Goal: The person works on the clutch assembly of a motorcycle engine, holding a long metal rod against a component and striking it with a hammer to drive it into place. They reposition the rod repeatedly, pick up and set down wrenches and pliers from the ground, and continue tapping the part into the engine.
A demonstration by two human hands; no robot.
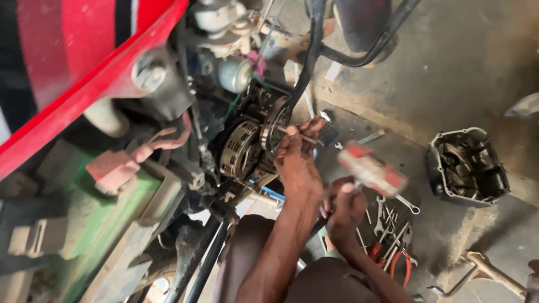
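1. Left hand [296, 163] pinches a thin metal punch [300, 136] against the clutch assembly [247, 147] of the red motorcycle [84, 67];
2. Right hand [343, 210] grips a blurred, seemingly red-headed hammer [370, 171] above scattered spanners [390, 224].

Concrete floor [466, 73], dusty and stained. On it: black engine cover [467, 166] w/ open side up, near right edge; pile of spanners [390, 221] & red-handled pliers [400, 264] toward bottom edge.
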